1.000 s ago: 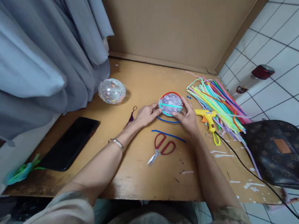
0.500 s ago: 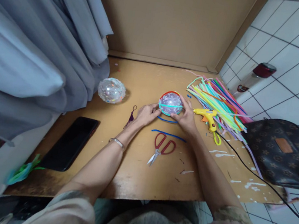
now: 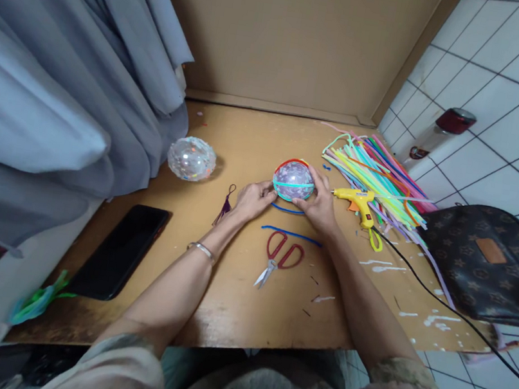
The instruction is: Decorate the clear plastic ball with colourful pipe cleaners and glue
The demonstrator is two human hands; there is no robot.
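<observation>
A clear ball (image 3: 294, 177) ringed with red and turquoise pipe cleaners sits on the table between my hands. My right hand (image 3: 320, 203) is curved round its right side, thumb low at the front and fingers behind. My left hand (image 3: 255, 200) has its fingertips pressed together at the ball's lower left edge; any small thing in them is hidden. Just in front of the ball a blue pipe cleaner (image 3: 288, 210) curves, and another straight blue pipe cleaner (image 3: 291, 234) lies nearer me. Red-handled scissors (image 3: 280, 256) rest below it, blades slightly apart.
A yellow glue gun (image 3: 360, 202) with a black cord lies right, beside a bundle of coloured pipe cleaners (image 3: 379, 173). Further right is a brown bag (image 3: 487, 267). On the left are another clear ball (image 3: 191, 159), a purple tassel (image 3: 224, 205) and a black phone (image 3: 120, 252).
Both hands stay at the ball with nearly the same hold. The whole view has shifted slightly; nothing on the table has visibly moved.
</observation>
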